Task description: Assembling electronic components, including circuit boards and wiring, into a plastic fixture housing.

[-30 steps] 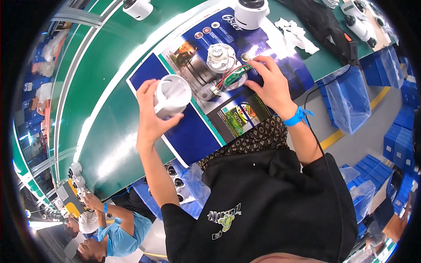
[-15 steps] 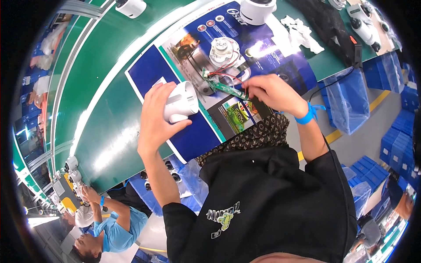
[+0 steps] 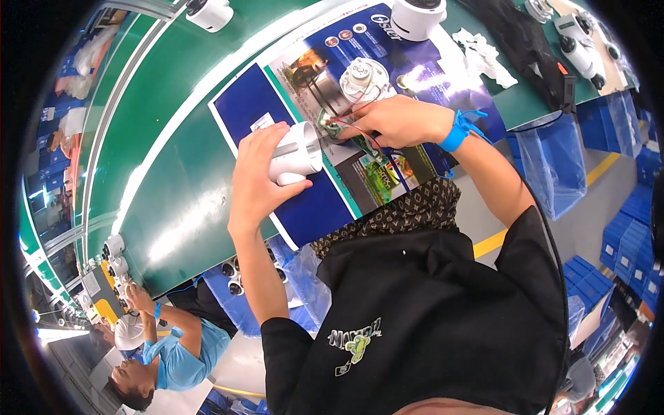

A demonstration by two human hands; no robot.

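My left hand (image 3: 254, 181) is wrapped round a hollow white plastic camera housing (image 3: 301, 153), its open end turned right. Over the printed sheet, my right hand (image 3: 408, 121) has its fingers closed on a narrow green circuit board (image 3: 328, 124). Most of the board is hidden beneath those fingers. Thin red wires (image 3: 373, 140) run by the right hand. Just beyond it, a round white camera base (image 3: 364, 77) lies on the sheet.
The glossy blue printed sheet (image 3: 242, 107) covers part of the green table (image 3: 181, 200). White cameras (image 3: 418, 19) stand at the back, near crumpled white paper (image 3: 482, 55). Lined blue bins hang by the table edge. A co-worker (image 3: 176, 346) sits at lower left.
My right hand has moved left along the circuit board, toward the housing, and now covers most of the board. My left hand still holds the housing. The whole view has shifted slightly.
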